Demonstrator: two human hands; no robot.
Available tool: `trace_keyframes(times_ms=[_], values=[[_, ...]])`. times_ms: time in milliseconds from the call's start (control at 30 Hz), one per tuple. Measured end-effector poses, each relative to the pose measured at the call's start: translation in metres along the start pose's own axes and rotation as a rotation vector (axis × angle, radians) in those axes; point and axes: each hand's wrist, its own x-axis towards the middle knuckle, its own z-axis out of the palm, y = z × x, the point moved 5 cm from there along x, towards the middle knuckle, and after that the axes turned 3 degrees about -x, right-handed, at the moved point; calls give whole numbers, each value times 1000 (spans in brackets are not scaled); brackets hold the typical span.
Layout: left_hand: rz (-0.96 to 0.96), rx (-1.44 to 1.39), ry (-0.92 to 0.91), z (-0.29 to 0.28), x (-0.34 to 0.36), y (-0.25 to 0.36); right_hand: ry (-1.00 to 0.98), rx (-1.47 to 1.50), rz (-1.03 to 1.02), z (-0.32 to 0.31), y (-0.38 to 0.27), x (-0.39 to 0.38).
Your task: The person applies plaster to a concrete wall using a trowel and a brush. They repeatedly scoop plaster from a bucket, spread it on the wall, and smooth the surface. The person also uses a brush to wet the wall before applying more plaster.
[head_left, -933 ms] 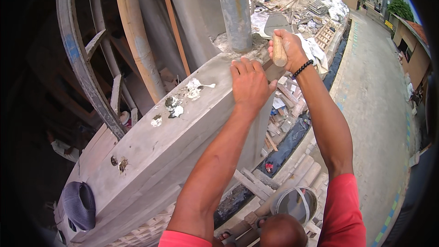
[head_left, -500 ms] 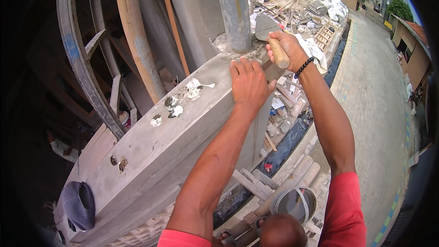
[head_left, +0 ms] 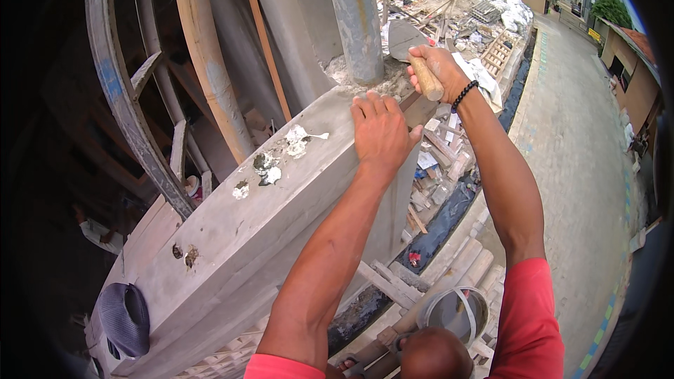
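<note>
My left hand (head_left: 380, 132) lies flat, palm down, on the top of a long grey concrete wall (head_left: 239, 238) near its far end. My right hand (head_left: 437, 70) grips the wooden handle of a trowel (head_left: 406, 38), whose grey blade points toward a grey steel post (head_left: 354, 17) standing on the wall's end. Rough wet mortar (head_left: 382, 84) sits at the base of the post, just under the trowel. A black bead bracelet circles my right wrist.
White and dark mortar splashes (head_left: 277, 158) dot the wall top. Wooden poles (head_left: 203, 49) and a curved frame (head_left: 116, 91) lean on the left. Below are planks, rubble (head_left: 449, 0), a bucket (head_left: 455, 312), a person's head (head_left: 430, 354) and a paved road (head_left: 583, 154).
My right hand has moved the trowel left and up, from beside the wall's end toward the base of the post. My left hand has stayed on the wall.
</note>
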Motion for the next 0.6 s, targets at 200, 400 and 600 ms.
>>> trace_keyframes(times_ms=[200, 400, 600], values=[[-14, 13, 22, 5, -1, -3, -20, -96, 47, 8, 4, 6], [-15, 13, -9, 3, 0, -4, -16, -228, -41, 15, 9, -2], [5, 25, 15, 2, 0, 0, -7, 33, -45, -6, -7, 6]])
